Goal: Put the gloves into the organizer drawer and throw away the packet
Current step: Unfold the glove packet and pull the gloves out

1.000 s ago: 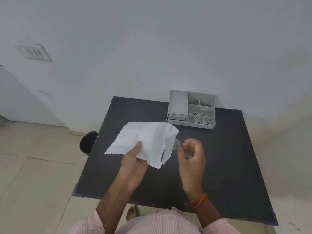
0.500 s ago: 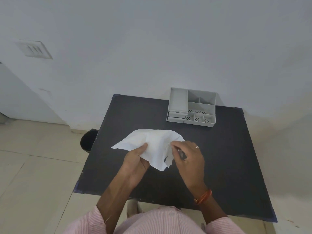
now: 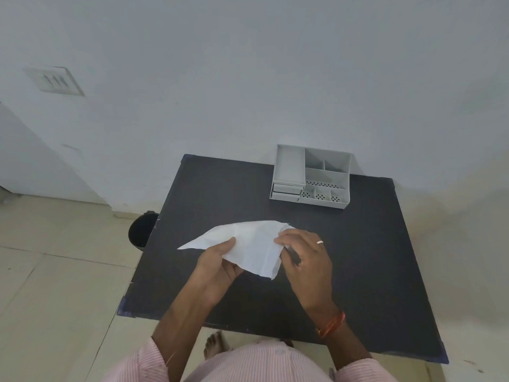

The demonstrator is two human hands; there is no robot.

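Observation:
A white, crumpled paper packet (image 3: 252, 244) is held just above the middle of the black table (image 3: 371, 257). My left hand (image 3: 220, 264) grips its near-left part, thumb on top. My right hand (image 3: 304, 253) pinches the packet's right end, with something thin and clear, perhaps a glove, under its fingers. The grey organizer (image 3: 312, 176) stands at the table's back edge against the wall; its small drawer (image 3: 286, 192) at the front left is slightly pulled out. No gloves are plainly visible.
A black bin (image 3: 141, 230) stands on the tiled floor beside the table's left edge. The white wall rises right behind the organizer. My bare foot (image 3: 216, 344) shows under the table's near edge.
My right hand, apart from the packet a second ago, has come left and taken hold of its right end. The packet has been lowered and flattened toward the table.

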